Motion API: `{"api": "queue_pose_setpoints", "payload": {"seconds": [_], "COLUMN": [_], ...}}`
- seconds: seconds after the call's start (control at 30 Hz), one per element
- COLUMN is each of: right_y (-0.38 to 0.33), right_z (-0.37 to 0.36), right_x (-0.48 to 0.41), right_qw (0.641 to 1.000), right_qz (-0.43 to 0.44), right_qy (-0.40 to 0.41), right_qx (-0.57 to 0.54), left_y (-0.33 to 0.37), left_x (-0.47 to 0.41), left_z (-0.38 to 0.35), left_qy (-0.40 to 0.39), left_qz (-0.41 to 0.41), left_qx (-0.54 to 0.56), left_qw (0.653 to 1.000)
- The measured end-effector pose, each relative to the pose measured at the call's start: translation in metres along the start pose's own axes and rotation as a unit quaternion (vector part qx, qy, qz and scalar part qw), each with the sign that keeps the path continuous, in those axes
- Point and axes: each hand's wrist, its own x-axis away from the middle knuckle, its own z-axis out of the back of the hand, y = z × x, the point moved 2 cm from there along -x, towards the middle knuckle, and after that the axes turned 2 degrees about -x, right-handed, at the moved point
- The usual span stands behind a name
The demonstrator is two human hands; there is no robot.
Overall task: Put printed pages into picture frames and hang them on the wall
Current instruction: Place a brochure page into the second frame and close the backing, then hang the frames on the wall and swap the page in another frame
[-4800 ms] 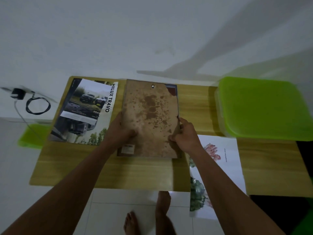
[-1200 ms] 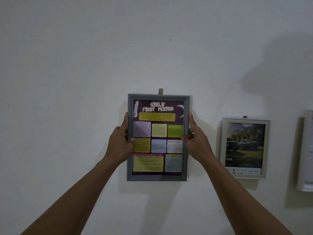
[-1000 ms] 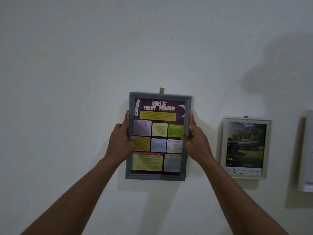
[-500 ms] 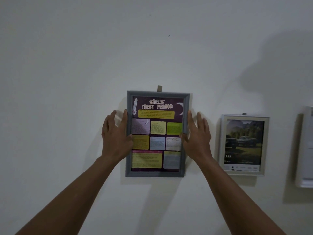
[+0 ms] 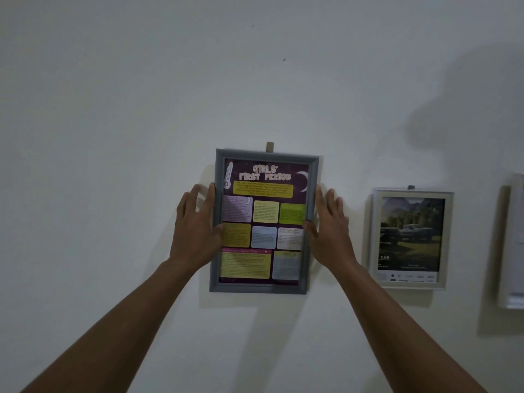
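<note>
Grey frame (image 5: 262,222) up on wall (image 5: 113,137), tab on hook. Left hand (image 5: 195,231), right hand (image 5: 330,231) spread flat at side rails, thumbs touching. Looks light, rigid, front probably fragile; grip the rails.

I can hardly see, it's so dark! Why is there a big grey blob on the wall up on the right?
In the head view the room is dim; the blob looks like a shadow cast on the white wall, while the grey frame and both arms throw softer shadows below, and the small print is blurred.
</note>
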Motion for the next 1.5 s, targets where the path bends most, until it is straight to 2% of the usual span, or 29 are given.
{"api": "queue_pose_setpoints", "payload": {"seconds": [0.83, 1.27, 1.5], "right_y": [-0.001, -0.002, -0.009], "right_z": [0.010, 0.034, 0.057], "right_x": [0.002, 0.024, 0.039], "right_qw": [0.999, 0.998, 0.998], "right_qz": [-0.011, -0.018, -0.010], "right_qy": [-0.013, -0.051, -0.059], "right_qx": [-0.043, -0.024, -0.015], "left_y": [-0.005, 0.015, 0.044], "left_x": [0.000, 0.017, 0.023], "left_z": [0.004, 0.015, 0.024], "left_qy": [-0.021, -0.046, -0.005], "left_qz": [-0.004, 0.036, -0.019], "left_qx": [-0.004, 0.011, 0.016], "left_qw": [1.000, 0.998, 1.000]}}
